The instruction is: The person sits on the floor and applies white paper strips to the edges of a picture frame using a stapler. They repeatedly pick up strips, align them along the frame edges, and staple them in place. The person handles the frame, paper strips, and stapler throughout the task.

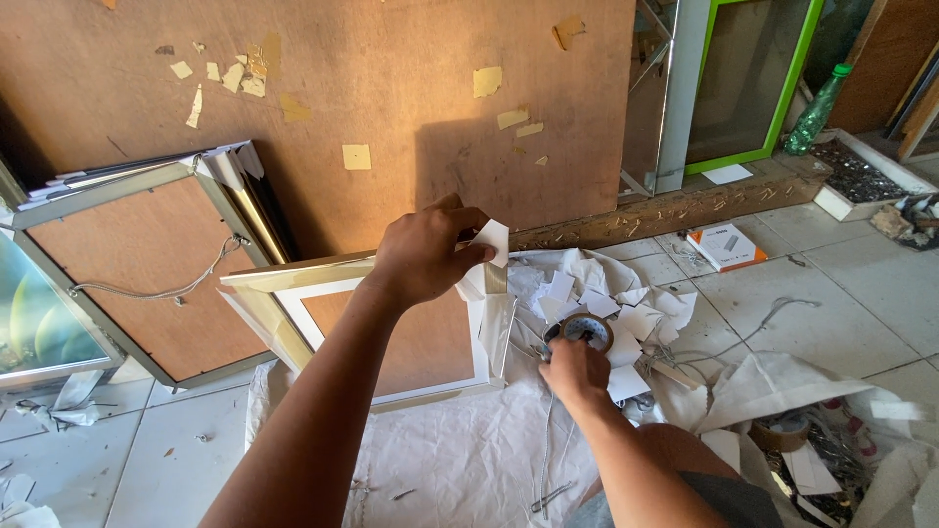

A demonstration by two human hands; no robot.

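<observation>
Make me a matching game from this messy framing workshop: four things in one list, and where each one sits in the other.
Things:
1. tape roll
2. white corner piece
3. green bottle
4. small orange and white box

Places:
A. on the floor tiles by the wooden beam
B. at the right hand
C. pinched in the left hand
D. standing far right beside the green frame

Pairs: 1-B, 2-C, 3-D, 4-A

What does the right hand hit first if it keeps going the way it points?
The right hand points up and away, already touching the tape roll. Past that, probably the white paper scraps and then the wooden beam, though depth is unclear.
</observation>
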